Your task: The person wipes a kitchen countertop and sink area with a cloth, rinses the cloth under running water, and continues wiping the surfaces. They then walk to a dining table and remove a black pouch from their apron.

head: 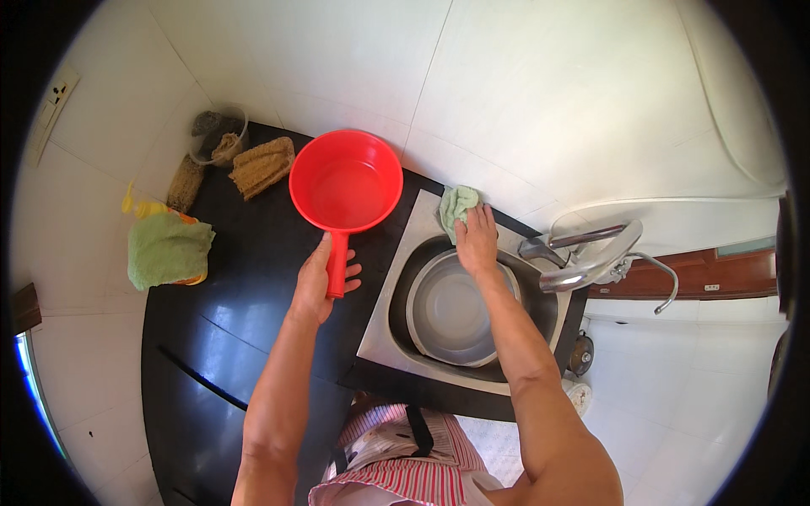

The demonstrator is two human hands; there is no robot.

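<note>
My left hand (311,278) holds a red plastic water dipper (345,190) by its handle, thumb on top and fingers partly spread beneath. The dipper's bowl faces up over the black countertop, and no contents show in it. At the back rim of the stainless steel sink (393,297), my right hand (479,246) rests on a crumpled light green cloth (453,207), its fingers along the cloth's right side. Inside the sink sits a round metal basin (452,310) with what looks like cloudy water, partly hidden by my right forearm.
A chrome faucet (595,259) stands right of the sink. On the black countertop (253,310), a loofah sponge (262,166) and a clear plastic tub (221,136) of scrubbers are at the back left. Nearer, a green towel (168,250) drapes over a container beside a yellow pump top (140,205).
</note>
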